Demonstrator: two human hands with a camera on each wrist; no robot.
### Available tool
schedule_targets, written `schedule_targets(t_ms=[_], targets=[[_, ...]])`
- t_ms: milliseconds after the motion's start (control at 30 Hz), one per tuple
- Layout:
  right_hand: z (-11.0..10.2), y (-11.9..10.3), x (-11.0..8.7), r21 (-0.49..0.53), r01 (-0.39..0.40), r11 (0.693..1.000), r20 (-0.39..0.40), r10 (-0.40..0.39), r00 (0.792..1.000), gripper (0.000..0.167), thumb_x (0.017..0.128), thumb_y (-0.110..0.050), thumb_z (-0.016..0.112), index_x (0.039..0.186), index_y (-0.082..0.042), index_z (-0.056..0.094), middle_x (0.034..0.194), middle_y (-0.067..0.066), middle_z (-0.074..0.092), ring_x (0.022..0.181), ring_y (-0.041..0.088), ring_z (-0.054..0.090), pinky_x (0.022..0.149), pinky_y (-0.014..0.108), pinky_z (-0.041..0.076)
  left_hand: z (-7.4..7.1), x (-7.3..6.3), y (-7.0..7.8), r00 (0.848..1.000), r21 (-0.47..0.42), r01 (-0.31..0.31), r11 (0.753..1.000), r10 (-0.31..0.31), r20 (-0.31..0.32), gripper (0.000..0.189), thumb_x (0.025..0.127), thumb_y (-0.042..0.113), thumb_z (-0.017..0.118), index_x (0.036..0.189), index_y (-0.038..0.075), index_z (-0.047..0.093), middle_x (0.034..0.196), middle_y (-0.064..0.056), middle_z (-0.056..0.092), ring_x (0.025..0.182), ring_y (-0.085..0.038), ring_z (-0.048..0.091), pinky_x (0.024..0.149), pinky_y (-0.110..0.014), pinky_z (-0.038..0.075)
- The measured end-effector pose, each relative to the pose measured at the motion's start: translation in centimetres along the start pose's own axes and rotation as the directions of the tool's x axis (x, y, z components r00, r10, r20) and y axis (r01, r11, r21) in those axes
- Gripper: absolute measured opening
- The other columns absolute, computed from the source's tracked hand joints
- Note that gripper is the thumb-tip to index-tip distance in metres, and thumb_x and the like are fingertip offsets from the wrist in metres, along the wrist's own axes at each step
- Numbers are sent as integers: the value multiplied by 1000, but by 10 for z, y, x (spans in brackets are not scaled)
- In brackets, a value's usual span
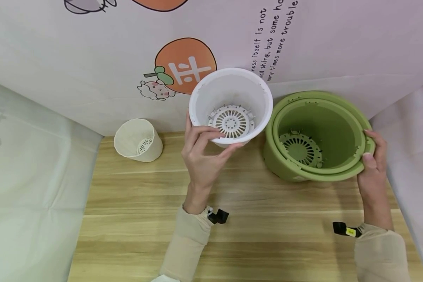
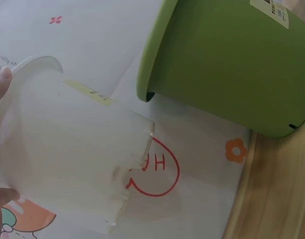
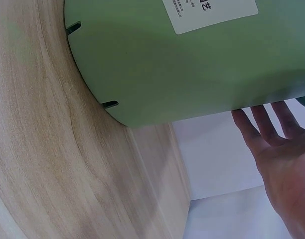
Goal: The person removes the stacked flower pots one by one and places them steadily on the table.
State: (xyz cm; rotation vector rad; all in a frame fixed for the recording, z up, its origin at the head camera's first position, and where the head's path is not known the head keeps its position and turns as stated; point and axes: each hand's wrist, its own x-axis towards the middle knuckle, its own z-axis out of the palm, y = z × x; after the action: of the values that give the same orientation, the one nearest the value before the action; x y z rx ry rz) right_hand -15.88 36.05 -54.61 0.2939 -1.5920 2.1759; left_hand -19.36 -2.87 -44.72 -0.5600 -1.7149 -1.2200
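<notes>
My left hand (image 1: 203, 158) grips the white plastic flowerpot (image 1: 232, 89) by its near rim, fingers over the edge and thumb below it. The pot has a slotted base and tilts with its mouth toward the head camera; a pale label (image 2: 88, 92) shows on its side. At the right, one green flowerpot (image 1: 333, 125) sits nested inside a larger green flowerpot (image 1: 285, 168). My right hand (image 1: 375, 172) holds their right rim, thumb on the near side. In the right wrist view, fingers (image 3: 264, 124) lie against the green wall, which carries a white label (image 3: 212, 12).
A small cream pot (image 1: 151, 150) with a perforated base stands at the table's back left. The wood-grain table (image 1: 268, 243) is bordered by a printed white cloth (image 1: 109, 74) behind and plain cloth at both sides.
</notes>
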Motion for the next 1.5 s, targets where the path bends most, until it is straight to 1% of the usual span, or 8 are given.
schedule_targets(t_ms=[133, 200, 567, 733, 833, 1033, 1333, 1500], targets=[[0, 0, -1, -6, 1, 1000, 3, -1, 1000, 49, 101, -15, 55, 142, 7, 38, 151, 26, 29, 134, 36, 40, 103, 26, 48, -2, -3, -1, 1000, 14, 1, 1000, -1, 0, 42, 74, 36, 89, 76, 0, 67, 82, -13, 61, 86, -30, 65, 116, -61, 27], [0, 1, -1, -6, 0, 1000, -1, 0, 1000, 48, 101, -14, 54, 142, 6, 38, 151, 26, 29, 134, 36, 40, 103, 26, 48, -3, -5, -2, 1000, 14, 0, 1000, 0, 4, 42, 74, 36, 89, 75, 0, 67, 82, -13, 61, 84, -30, 64, 116, -62, 27], [-1, 3, -2, -7, 5, 1000, -7, -5, 1000, 44, 102, -9, 49, 142, 7, 38, 152, 26, 29, 136, 37, 39, 105, 26, 47, -7, -17, -7, 1000, 15, 28, 999, -28, 12, 42, 73, 34, 90, 75, 0, 66, 83, -13, 60, 108, -36, 61, 116, -61, 26], [-1, 3, -2, 22, 1, 1000, 5, -1, 1000, 50, 101, -15, 56, 142, 7, 38, 153, 27, 26, 139, 38, 34, 106, 28, 46, -8, -21, -9, 1000, -9, 26, 1000, -26, -8, 40, 72, 32, 90, 75, 1, 66, 82, -13, 58, 115, -46, 58, 116, -63, 24], [-1, 3, -2, 38, 2, 999, 7, -2, 1000, 52, 100, -17, 58, 141, 7, 38, 153, 27, 26, 138, 38, 35, 105, 28, 47, -9, -23, -10, 1000, -21, 27, 999, -27, -15, 39, 73, 32, 90, 75, 1, 66, 81, -14, 57, 123, -53, 50, 116, -63, 25], [-1, 4, -1, 42, 11, 999, 1, -11, 1000, 48, 101, -12, 55, 141, 8, 38, 152, 27, 27, 136, 38, 38, 104, 29, 48, -12, -29, -13, 998, -17, 50, 999, -50, -26, 36, 72, 30, 90, 78, 0, 71, 84, -16, 56, 135, -56, 36, 113, -62, 31], [-3, 3, -1, 19, 4, 1000, 4, -4, 1000, 46, 102, -10, 51, 142, 7, 38, 152, 28, 28, 135, 37, 40, 102, 27, 49, -20, -38, -18, 995, 17, 95, 995, -94, -43, 33, 70, 26, 92, 78, 1, 74, 84, -15, 56, 137, -54, 34, 112, -61, 33], [-4, 2, 0, 27, 5, 1000, 18, -5, 1000, 49, 101, -14, 54, 142, 7, 37, 152, 28, 27, 135, 37, 40, 102, 28, 50, -24, -32, -8, 993, 23, 107, 994, -106, -56, 29, 62, 10, 93, 75, -5, 71, 81, -20, 54, 133, -63, 32, 110, -65, 32]])
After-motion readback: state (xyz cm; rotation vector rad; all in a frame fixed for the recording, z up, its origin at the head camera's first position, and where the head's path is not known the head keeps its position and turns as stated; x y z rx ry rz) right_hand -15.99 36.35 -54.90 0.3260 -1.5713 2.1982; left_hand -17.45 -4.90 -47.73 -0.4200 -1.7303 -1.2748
